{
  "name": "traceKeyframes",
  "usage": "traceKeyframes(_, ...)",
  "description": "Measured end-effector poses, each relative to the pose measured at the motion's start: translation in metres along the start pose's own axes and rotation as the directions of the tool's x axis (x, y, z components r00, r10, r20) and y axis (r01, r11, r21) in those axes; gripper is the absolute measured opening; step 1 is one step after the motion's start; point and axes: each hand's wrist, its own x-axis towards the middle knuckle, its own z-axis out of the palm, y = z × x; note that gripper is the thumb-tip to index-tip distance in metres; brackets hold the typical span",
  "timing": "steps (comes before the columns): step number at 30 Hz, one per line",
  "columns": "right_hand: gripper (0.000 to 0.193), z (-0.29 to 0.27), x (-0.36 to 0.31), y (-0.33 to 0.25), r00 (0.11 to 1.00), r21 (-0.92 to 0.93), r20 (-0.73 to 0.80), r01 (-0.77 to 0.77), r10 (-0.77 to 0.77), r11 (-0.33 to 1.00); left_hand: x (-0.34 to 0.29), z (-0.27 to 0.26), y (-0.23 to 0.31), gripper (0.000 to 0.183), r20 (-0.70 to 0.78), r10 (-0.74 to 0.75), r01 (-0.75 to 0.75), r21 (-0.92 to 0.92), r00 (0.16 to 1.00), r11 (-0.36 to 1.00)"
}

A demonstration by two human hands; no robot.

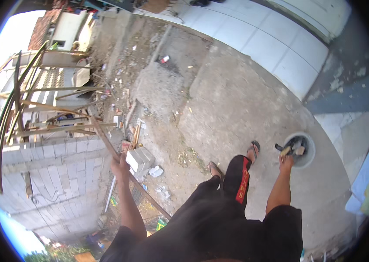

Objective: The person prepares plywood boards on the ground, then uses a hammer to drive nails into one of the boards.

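My left hand (pixel 119 165) is closed round a long wooden pole (pixel 106 139), which slants from the bamboo-like framework at the upper left down toward my left side. On the right, my right hand (pixel 286 162) is closed on a small tan object with a dark end (pixel 285 151); its exact kind is too small to make out. That object lies at the near-left side of a round, pale bucket (pixel 312 153). Inside the bucket are greyish and tan pieces I cannot identify.
Left of me stands a grey block wall (pixel 62 174) with wooden poles above it. A white box (pixel 140 160) and scattered rubbish lie by the pole. White tiles (pixel 276 43) edge the concrete floor (pixel 224 100). Folded light-blue cloth (pixel 365 174) is at far right.
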Motion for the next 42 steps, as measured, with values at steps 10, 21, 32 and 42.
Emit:
traceKeyframes(10, 0.034, 0.076, -0.146, 0.027, 0.97, -0.925, 0.196, 0.134, 0.146, 0.357, -0.037, -0.028, -0.022, 0.038, -0.025, -0.123, 0.118, -0.149, 0.992, 0.982)
traceKeyframes(21, 0.054, 0.329, -0.431, 0.204, 0.012, -0.671, 0.307, 0.712, 0.952, 0.207, -0.006, -0.074, -0.035, 0.047, 0.24, -0.127, 0.233, -0.491, 0.962, 0.839)
traceKeyframes(32, 0.052, 0.37, -0.545, 0.299, -0.045, -0.447, 0.139, 0.888, 0.989, 0.103, 0.009, -0.04, -0.092, 0.063, 0.113, -0.045, 0.089, -0.429, 0.993, 0.899)
traceKeyframes(42, 0.053, 0.481, -0.535, 0.341, -0.032, -0.197, 0.264, 0.976, 0.964, 0.086, -0.107, -0.083, -0.202, 0.049, -0.45, -0.707, 0.419, -0.584, 0.546, 0.696)
